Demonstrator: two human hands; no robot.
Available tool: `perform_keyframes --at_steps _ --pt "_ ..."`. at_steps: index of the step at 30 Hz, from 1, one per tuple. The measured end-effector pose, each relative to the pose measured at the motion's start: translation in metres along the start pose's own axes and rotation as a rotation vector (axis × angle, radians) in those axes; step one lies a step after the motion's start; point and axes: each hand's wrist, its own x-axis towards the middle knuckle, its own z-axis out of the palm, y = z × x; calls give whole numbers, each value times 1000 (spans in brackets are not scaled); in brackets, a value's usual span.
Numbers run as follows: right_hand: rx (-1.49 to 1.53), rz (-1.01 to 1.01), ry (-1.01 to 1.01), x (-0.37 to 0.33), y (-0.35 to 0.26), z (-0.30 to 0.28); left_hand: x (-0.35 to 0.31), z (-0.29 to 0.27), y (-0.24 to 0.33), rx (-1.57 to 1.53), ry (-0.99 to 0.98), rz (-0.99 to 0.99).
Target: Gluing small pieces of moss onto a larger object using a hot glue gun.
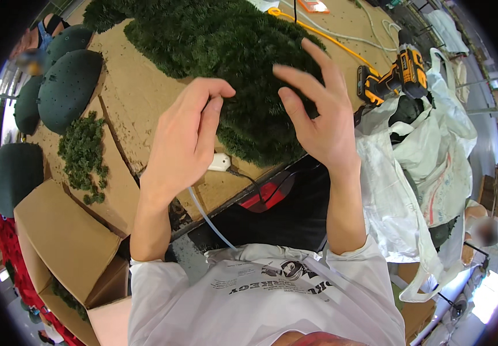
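Observation:
A big mound of dark green artificial foliage point(243, 63) lies on the table in front of me, beyond both hands. At its near left edge my left hand point(185, 130) has its fingers bent and the thumb close to the index fingertip. Anything in that pinch is too small or hidden to make out. Over the right part of the foliage, my right hand point(324, 112) is raised with its fingers spread and nothing held. Beside the left wrist lies a white plug-like piece point(220, 162) with a black cord.
Dark green domes point(70, 92) with small holes stand at the left, near a heap of green sprigs point(84, 155). An opened cardboard box point(67, 225) is at lower left. A yellow-black cordless drill point(399, 75) and white sacks point(427, 173) are at right. An orange cord point(335, 40) crosses the far table.

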Motion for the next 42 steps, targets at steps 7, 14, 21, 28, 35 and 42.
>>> perform_keyframes --at_steps 7,14,21,28,35,42 --pt "-24 -9 -36 -4 3 -5 10 -20 -18 -157 -14 5" --pt "0 34 -62 0 -2 -6 12 -7 -21 -252 -53 2" --pt "12 50 -49 -6 -2 -5 43 9 -16 20 -87 398" --pt "28 66 -28 -11 -5 -5 51 12 -19 322 -188 519" --pt "71 69 -6 -13 -27 -9 52 8 -24 370 -214 476" --pt "-36 43 -681 -86 -105 60 52 6 -26 379 -227 493"
